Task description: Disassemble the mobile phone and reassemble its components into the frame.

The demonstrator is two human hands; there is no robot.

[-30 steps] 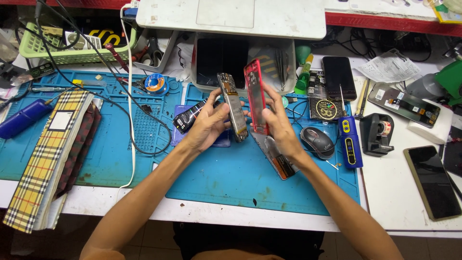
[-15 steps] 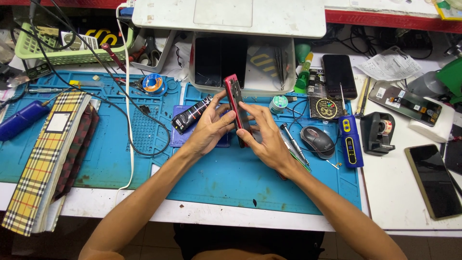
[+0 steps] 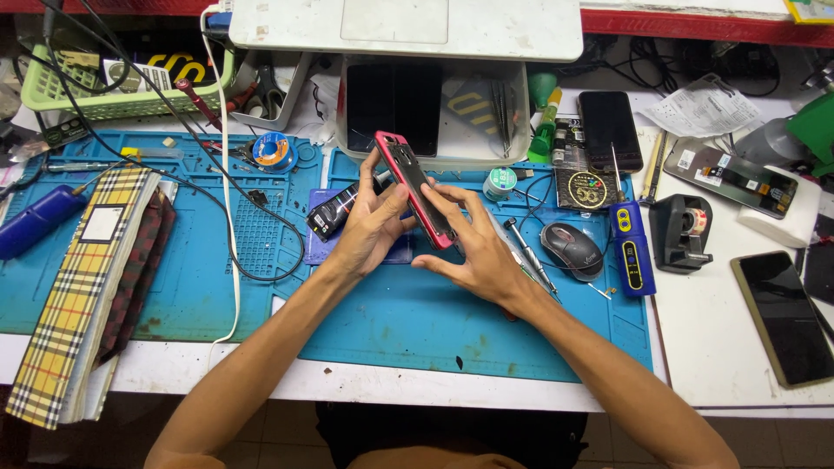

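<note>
At the centre of the frame I pinch the red-cased phone (image 3: 415, 189) on edge between my left hand (image 3: 369, 227) and right hand (image 3: 473, 252), both closed on it, steadying it above the blue mat (image 3: 417, 321).
</note>
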